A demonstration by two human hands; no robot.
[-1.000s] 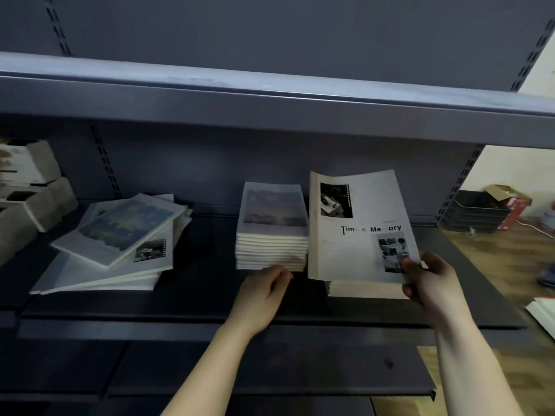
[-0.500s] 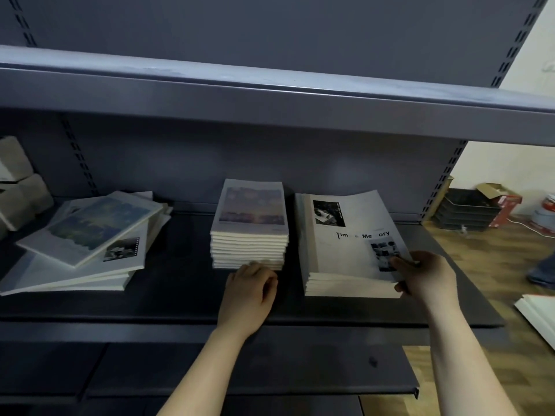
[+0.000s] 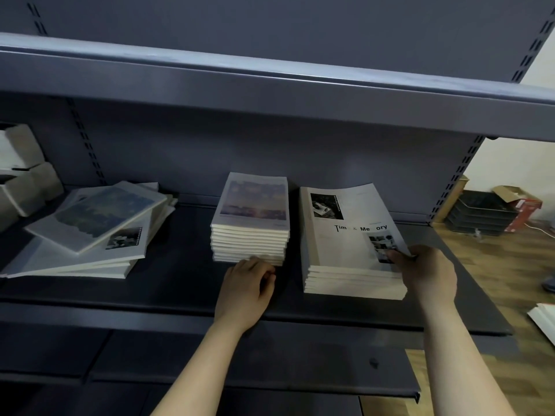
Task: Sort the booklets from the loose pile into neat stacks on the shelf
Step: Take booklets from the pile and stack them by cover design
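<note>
On the dark shelf [image 3: 168,283] lie three groups of booklets. A loose pile [image 3: 99,232] sprawls at the left, its covers askew. In the middle stands a neat stack [image 3: 250,223] with a blurred sunset cover. Right of it is a second stack [image 3: 348,253] topped by a white "Time & Memory" booklet. My right hand [image 3: 423,271] grips that top booklet's near right corner, thumb on the cover. My left hand [image 3: 244,289] rests on the shelf, fingers curled against the front foot of the middle stack, holding nothing.
An upper shelf [image 3: 270,85] overhangs the work area. Pale boxes [image 3: 21,178] sit at the far left. Beyond the shelf's right end are black trays [image 3: 477,214], a red cardboard box [image 3: 522,205] and white sheets [image 3: 543,319] on the wooden floor. A lower shelf [image 3: 240,364] juts out beneath.
The "Time & Memory" booklet, held tilted up a second ago, now lies flat on the right stack under my right hand. My left hand stayed by the middle stack.
</note>
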